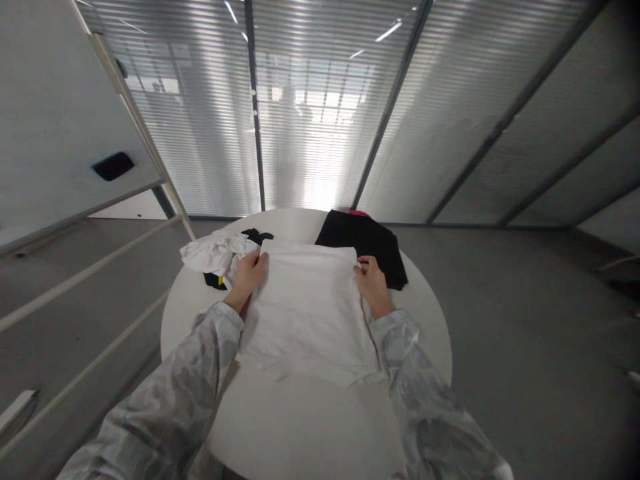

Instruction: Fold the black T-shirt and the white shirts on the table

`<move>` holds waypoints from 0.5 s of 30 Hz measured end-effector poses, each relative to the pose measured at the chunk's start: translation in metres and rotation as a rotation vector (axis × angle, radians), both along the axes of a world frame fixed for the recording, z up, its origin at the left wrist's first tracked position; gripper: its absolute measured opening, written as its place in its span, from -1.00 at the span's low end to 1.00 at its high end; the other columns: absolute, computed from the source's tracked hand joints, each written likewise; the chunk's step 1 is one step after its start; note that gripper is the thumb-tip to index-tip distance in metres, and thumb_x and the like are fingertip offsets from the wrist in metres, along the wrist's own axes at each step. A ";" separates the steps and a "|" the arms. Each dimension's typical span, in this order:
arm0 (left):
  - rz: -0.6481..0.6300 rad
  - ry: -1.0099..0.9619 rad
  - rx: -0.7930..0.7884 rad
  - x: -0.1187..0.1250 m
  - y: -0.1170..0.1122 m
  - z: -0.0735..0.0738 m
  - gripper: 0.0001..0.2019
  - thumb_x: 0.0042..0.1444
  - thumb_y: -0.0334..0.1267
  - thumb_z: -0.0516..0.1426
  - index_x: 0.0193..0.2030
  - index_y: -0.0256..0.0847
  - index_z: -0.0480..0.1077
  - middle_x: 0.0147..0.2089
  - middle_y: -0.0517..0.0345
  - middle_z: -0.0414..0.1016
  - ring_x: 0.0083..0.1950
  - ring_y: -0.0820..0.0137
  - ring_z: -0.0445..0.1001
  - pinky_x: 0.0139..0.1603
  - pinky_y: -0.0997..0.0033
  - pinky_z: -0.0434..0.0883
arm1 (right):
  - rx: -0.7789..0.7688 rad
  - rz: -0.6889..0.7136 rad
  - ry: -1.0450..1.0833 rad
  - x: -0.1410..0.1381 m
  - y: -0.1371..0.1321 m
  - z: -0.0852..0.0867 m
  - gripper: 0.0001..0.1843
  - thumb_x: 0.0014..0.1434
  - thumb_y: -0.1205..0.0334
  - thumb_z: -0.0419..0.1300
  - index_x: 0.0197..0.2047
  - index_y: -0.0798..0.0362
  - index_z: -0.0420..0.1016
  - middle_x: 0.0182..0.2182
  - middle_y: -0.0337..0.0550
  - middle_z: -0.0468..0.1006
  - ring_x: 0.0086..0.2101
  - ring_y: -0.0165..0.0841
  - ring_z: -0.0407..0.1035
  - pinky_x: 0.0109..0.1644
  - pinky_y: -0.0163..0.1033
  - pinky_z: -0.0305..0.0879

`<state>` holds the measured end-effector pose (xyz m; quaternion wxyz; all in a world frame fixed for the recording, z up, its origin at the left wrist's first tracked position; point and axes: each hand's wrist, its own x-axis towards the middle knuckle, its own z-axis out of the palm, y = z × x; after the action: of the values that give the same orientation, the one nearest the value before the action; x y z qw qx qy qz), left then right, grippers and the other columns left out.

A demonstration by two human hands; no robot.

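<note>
A white cloth garment (310, 307), folded into a rough rectangle, lies before me on a round white table (305, 427). Its exact kind cannot be made out. My left hand (249, 272) pinches its far left edge, thumb on top. On the opposite side, my right hand (371, 280) grips the far right corner between thumb and fingers. Just beyond my left hand is a crumpled white cloth (215, 252), with some black fabric (257, 236) showing around it. A folded black garment pile (367, 243) sits behind and partly under my right hand.
Glass partition panels with blinds (320, 120) stand behind the table. To the left are a whiteboard (60, 120) and its pale metal frame rails (95, 267). Grey floor (520, 333) surrounds the table. A bit of pink (359, 213) shows behind the black pile.
</note>
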<state>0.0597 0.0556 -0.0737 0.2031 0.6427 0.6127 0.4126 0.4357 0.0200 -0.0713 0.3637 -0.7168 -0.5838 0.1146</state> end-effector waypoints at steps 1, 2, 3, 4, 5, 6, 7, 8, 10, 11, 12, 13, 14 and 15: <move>-0.003 -0.006 0.001 0.000 0.000 0.000 -0.62 0.42 0.00 0.03 -0.26 -0.18 0.52 -0.28 0.04 0.64 -0.18 0.18 0.55 -0.11 0.27 0.39 | 0.002 0.006 0.000 0.000 0.000 0.000 -0.70 0.39 0.20 0.15 0.16 -0.03 0.42 -0.04 0.00 0.76 -0.05 -0.08 0.65 0.10 -0.08 0.43; -0.008 -0.008 0.005 0.000 0.001 -0.001 -0.63 0.42 -0.01 0.02 -0.25 -0.17 0.52 -0.25 0.02 0.65 -0.16 0.16 0.56 -0.09 0.26 0.39 | 0.001 0.012 -0.007 0.000 0.000 0.000 -0.70 0.40 0.20 0.14 0.17 -0.03 0.41 -0.06 0.00 0.76 -0.06 -0.09 0.66 0.09 -0.08 0.43; -0.014 -0.009 0.012 0.001 0.001 -0.001 -0.63 0.43 -0.02 0.00 -0.23 -0.17 0.52 -0.22 0.01 0.66 -0.13 0.15 0.57 -0.06 0.25 0.40 | -0.004 0.018 -0.016 0.000 -0.001 0.000 -0.69 0.40 0.20 0.13 0.18 -0.03 0.41 -0.08 -0.01 0.76 -0.08 -0.08 0.66 0.08 -0.08 0.44; -0.023 -0.007 0.023 0.001 0.001 -0.002 -0.63 0.43 -0.03 -0.01 -0.20 -0.16 0.52 -0.19 -0.01 0.66 -0.10 0.15 0.57 -0.03 0.24 0.40 | -0.012 0.023 -0.024 0.000 -0.003 0.001 -0.67 0.41 0.18 0.14 0.21 -0.02 0.39 -0.10 -0.02 0.76 -0.10 -0.08 0.66 0.07 -0.08 0.44; -0.028 -0.004 0.033 0.001 0.001 -0.002 -0.63 0.45 -0.03 -0.02 -0.17 -0.16 0.53 -0.16 -0.01 0.67 -0.09 0.15 0.58 0.00 0.23 0.40 | -0.025 0.025 -0.031 0.000 -0.005 0.002 -0.63 0.41 0.14 0.16 0.23 -0.02 0.38 -0.12 -0.02 0.76 -0.11 -0.06 0.66 0.06 -0.07 0.45; -0.030 0.005 0.042 0.001 0.000 -0.002 -0.62 0.46 -0.02 -0.02 -0.13 -0.16 0.54 -0.14 -0.02 0.67 -0.08 0.15 0.58 0.01 0.23 0.40 | -0.043 0.025 -0.036 -0.001 -0.007 0.002 -0.57 0.40 0.08 0.21 0.27 -0.02 0.36 -0.12 -0.02 0.76 -0.11 -0.04 0.66 0.04 -0.07 0.45; -0.031 0.021 0.049 0.001 -0.001 -0.002 -0.62 0.46 0.00 -0.02 -0.09 -0.16 0.55 -0.13 -0.02 0.67 -0.09 0.16 0.57 0.01 0.23 0.41 | -0.066 0.027 -0.041 -0.001 -0.009 0.003 -0.49 0.37 0.02 0.26 0.30 -0.02 0.33 -0.11 -0.02 0.75 -0.10 -0.02 0.65 0.03 -0.07 0.46; -0.035 0.041 0.056 0.001 -0.002 -0.002 -0.62 0.46 0.01 0.00 -0.03 -0.16 0.56 -0.11 -0.02 0.67 -0.09 0.16 0.57 0.02 0.23 0.41 | -0.091 0.035 -0.048 0.000 -0.012 0.003 -0.41 0.33 -0.02 0.31 0.32 -0.02 0.31 -0.09 -0.01 0.75 -0.09 0.00 0.65 0.03 -0.06 0.47; -0.044 0.088 0.064 0.001 -0.004 -0.002 -0.64 0.45 0.03 0.05 0.07 -0.15 0.55 -0.07 -0.03 0.68 -0.08 0.16 0.57 0.01 0.25 0.40 | -0.132 0.064 -0.060 0.002 -0.016 0.003 -0.33 0.28 -0.01 0.37 0.35 -0.03 0.29 -0.03 0.02 0.74 -0.06 0.01 0.65 0.03 -0.06 0.47; -0.046 0.110 0.069 0.001 -0.005 -0.002 -0.64 0.45 0.02 0.07 0.09 -0.14 0.54 -0.07 -0.03 0.68 -0.08 0.16 0.57 0.00 0.26 0.40 | -0.142 0.088 -0.054 0.004 -0.017 0.003 -0.34 0.28 0.02 0.36 0.35 -0.03 0.29 -0.01 0.03 0.73 -0.06 -0.01 0.65 0.04 -0.07 0.47; -0.046 0.128 0.075 0.001 -0.005 -0.002 -0.65 0.45 0.01 0.07 0.09 -0.14 0.54 -0.08 -0.03 0.68 -0.09 0.17 0.57 -0.01 0.26 0.39 | -0.142 0.114 -0.035 0.005 -0.018 0.002 -0.36 0.29 0.06 0.33 0.36 -0.03 0.28 0.01 0.02 0.73 -0.06 -0.03 0.64 0.05 -0.08 0.47; -0.038 0.140 0.079 0.001 -0.006 -0.001 -0.66 0.46 0.00 0.05 0.07 -0.14 0.54 -0.10 -0.02 0.67 -0.11 0.18 0.56 -0.04 0.27 0.38 | -0.136 0.141 -0.004 0.007 -0.019 0.002 -0.39 0.31 0.10 0.30 0.36 -0.03 0.28 0.01 0.01 0.73 -0.07 -0.06 0.64 0.05 -0.09 0.46; -0.023 0.146 0.081 0.001 -0.007 0.000 -0.66 0.48 0.00 0.04 0.04 -0.14 0.55 -0.14 0.00 0.66 -0.15 0.18 0.56 -0.07 0.28 0.36 | -0.126 0.163 0.032 0.008 -0.019 0.002 -0.42 0.33 0.12 0.26 0.36 -0.03 0.27 -0.01 -0.01 0.73 -0.09 -0.10 0.64 0.03 -0.11 0.46; 0.000 0.150 0.081 0.001 -0.007 0.000 -0.65 0.49 0.00 0.03 0.00 -0.14 0.55 -0.18 0.01 0.65 -0.18 0.19 0.55 -0.11 0.29 0.34 | -0.114 0.177 0.064 0.008 -0.020 0.002 -0.44 0.35 0.13 0.23 0.36 -0.03 0.27 -0.05 -0.04 0.74 -0.13 -0.12 0.63 0.01 -0.12 0.46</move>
<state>0.0604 0.0481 -0.0735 0.1305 0.6793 0.6092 0.3878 0.4438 0.0005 -0.0691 0.3293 -0.6780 -0.6252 0.2023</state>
